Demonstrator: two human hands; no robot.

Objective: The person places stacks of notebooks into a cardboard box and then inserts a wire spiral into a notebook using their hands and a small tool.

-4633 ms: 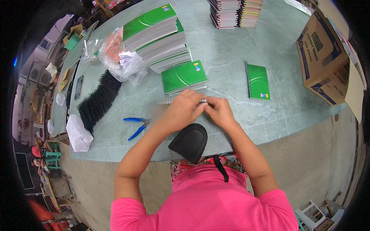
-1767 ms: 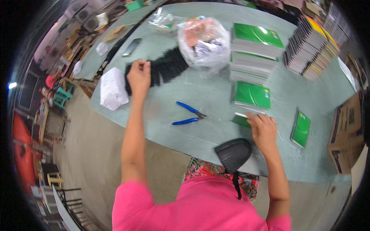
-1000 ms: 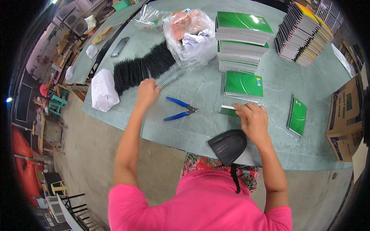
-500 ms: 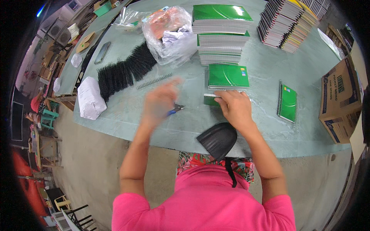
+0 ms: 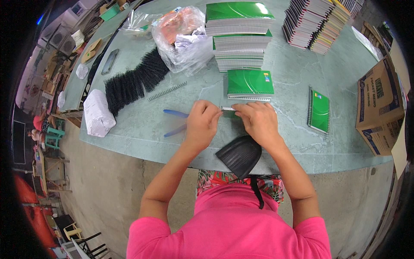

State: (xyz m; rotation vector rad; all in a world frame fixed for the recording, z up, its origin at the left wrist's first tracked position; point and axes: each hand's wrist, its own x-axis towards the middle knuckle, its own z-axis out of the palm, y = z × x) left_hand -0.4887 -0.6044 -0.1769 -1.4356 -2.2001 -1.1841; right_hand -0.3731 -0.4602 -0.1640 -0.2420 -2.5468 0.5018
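My right hand (image 5: 258, 121) grips a small green-covered notebook (image 5: 228, 109) on edge, its white page edge showing on top. At the notebook's left end, my left hand (image 5: 202, 121) has its fingertips pinched together; what lies between them is hidden. Pliers with blue handles (image 5: 175, 113) are beside and partly behind my left hand, their jaws hidden. Just beyond my hands sits a green notebook stack (image 5: 250, 82) with holes along its near edge. A loose dark coil (image 5: 167, 91) lies to the left. Near the table's edge rests a black ridged rounded piece (image 5: 241, 155).
Taller green notebook stacks (image 5: 239, 26) stand behind, with spiral-bound stacks (image 5: 315, 26) at far right. A finished-looking spiral notebook (image 5: 319, 111) and a cardboard box (image 5: 377, 110) are right. Left are black coils (image 5: 133, 84), a white bundle (image 5: 99, 113), a plastic bag (image 5: 183, 47) and a phone (image 5: 110, 61).
My left hand has moved right, from over the pliers to the notebook's left end, and its fingers have closed. My right hand keeps its hold; the view has shifted slightly.
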